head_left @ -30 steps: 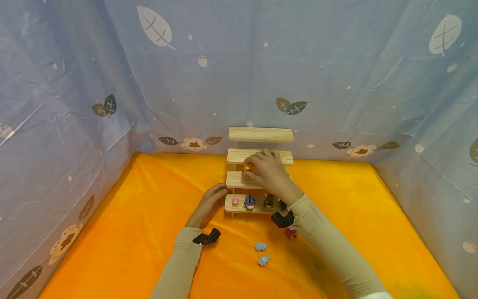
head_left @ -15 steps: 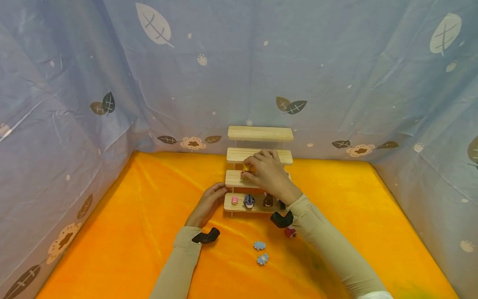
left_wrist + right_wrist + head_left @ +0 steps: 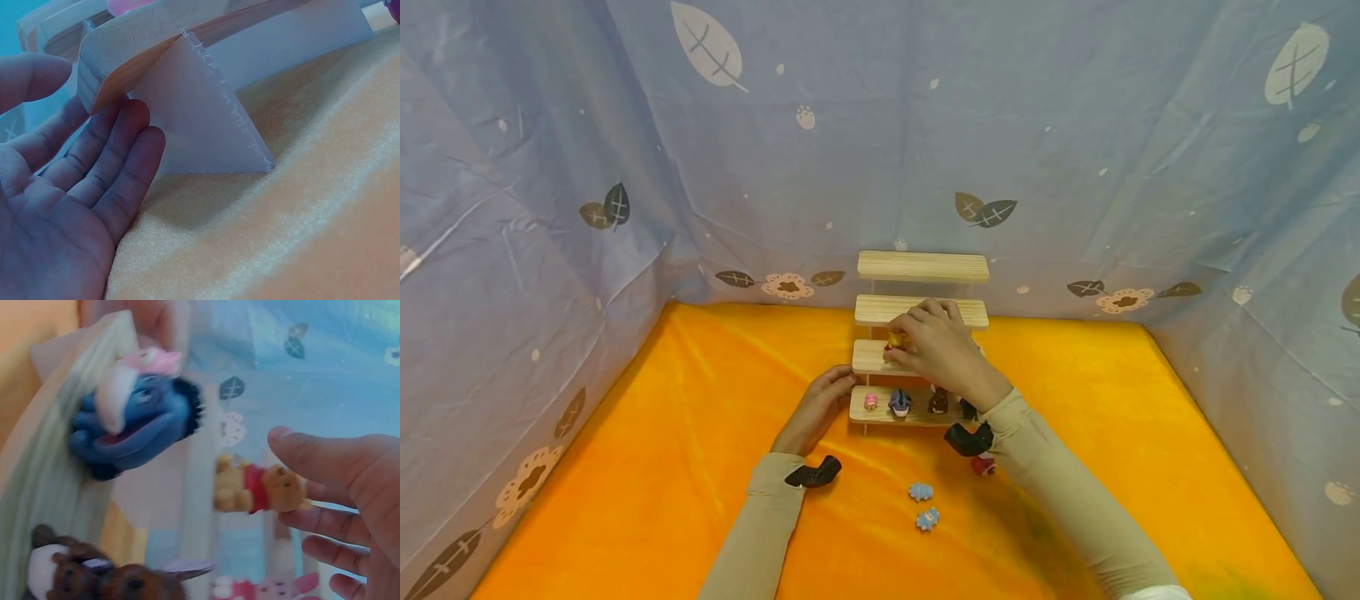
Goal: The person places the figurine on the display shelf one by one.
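Observation:
My right hand [image 3: 942,348] is at the second step of a wooden display stand [image 3: 922,267], around a small yellow bear figurine in a red shirt [image 3: 259,487]. The bear stands with its feet on the board. In the right wrist view the thumb shows a gap from the bear's head, and the index fingertip is right at its other side. My left hand [image 3: 820,408] is at the stand's left end; its extended fingers touch the lowest board's corner, thumb above. On that board are a pink figurine [image 3: 870,401], a blue donkey [image 3: 140,419], a brown long-eared figurine [image 3: 938,400] and a dark one.
A pink figurine with long ears [image 3: 269,589] stands beside the bear. Two light blue figurines [image 3: 921,492] lie on the orange cloth [image 3: 700,517] in front of the stand. A red figurine [image 3: 983,465] is near the right sleeve. A patterned curtain [image 3: 820,150] hangs behind.
The yellow bear has come down slightly onto the board, and its red shirt shows more. My right hand has hardly shifted. The left hand stays at the stand's end.

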Tool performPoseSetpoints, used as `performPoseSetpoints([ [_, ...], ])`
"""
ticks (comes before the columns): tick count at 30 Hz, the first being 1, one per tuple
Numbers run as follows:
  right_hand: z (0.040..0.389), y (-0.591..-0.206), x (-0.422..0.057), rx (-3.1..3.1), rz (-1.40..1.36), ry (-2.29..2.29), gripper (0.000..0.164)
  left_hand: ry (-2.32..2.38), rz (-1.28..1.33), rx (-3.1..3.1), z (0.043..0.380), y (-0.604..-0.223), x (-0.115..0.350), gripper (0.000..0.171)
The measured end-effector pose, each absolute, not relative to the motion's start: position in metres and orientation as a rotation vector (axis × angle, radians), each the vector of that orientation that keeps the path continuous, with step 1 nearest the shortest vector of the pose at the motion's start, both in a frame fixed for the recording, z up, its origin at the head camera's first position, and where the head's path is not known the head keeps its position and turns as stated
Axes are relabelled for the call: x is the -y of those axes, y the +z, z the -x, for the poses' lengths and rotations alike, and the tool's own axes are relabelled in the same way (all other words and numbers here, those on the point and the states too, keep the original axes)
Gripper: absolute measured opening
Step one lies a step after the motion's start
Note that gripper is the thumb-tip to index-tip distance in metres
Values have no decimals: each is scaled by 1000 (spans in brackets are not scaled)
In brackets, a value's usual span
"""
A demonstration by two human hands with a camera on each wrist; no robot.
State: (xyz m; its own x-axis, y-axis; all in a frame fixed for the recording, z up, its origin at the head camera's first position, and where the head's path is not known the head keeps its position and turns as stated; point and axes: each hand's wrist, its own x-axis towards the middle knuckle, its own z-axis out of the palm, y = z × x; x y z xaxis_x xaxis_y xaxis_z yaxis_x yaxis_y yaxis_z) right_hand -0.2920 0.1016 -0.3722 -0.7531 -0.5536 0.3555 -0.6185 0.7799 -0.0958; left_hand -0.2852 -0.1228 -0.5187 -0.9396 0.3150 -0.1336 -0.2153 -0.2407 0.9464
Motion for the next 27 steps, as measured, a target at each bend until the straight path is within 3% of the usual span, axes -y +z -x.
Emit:
performPoseSetpoints([
  [17, 260, -313, -140, 2540, -892, 791, 26, 2235, -185, -1722, 285, -520, 124, 44],
  [27, 272, -340, -154, 2609, -777, 453, 18, 2204, -87, -1723, 283, -516, 122, 45],
])
